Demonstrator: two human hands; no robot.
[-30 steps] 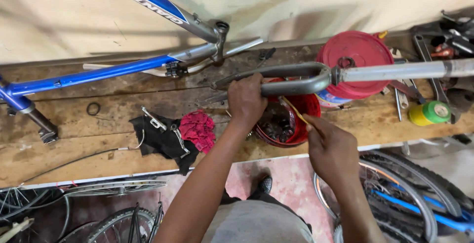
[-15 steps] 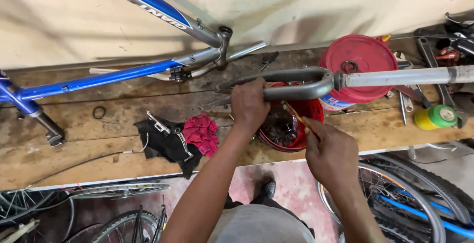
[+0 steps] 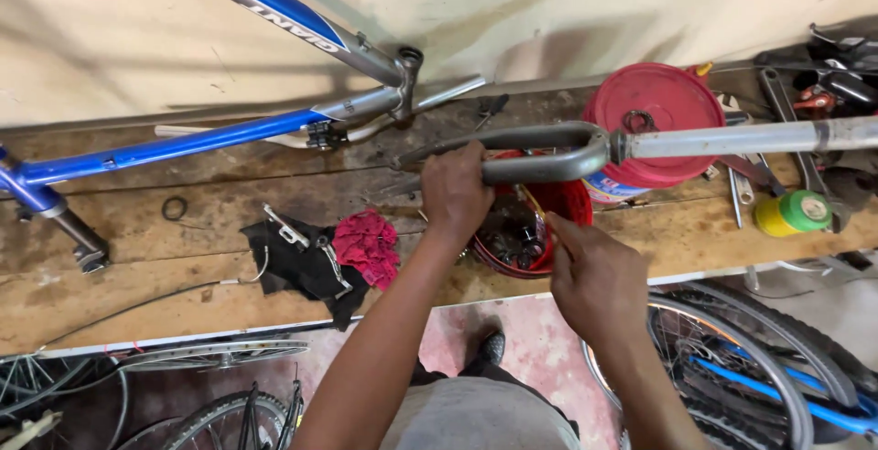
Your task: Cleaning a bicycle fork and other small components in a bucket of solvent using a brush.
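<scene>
Head view, over a wooden workbench (image 3: 137, 258): left hand (image 3: 455, 189) closed around one blade of a grey bicycle fork (image 3: 549, 153), held level just above a red tub (image 3: 540, 221) of small parts. Right hand (image 3: 594, 276) near the tub's front rim, fingers pinched on a thin yellowish stick (image 3: 533, 205). Left of the tub, a pink rag (image 3: 368, 244) on black cloth (image 3: 297, 267); behind it, a blue bicycle frame (image 3: 183, 144) and red lid (image 3: 654, 107).

Single head view, looking steeply down (close) onto workbench (image 3: 137, 258)
</scene>
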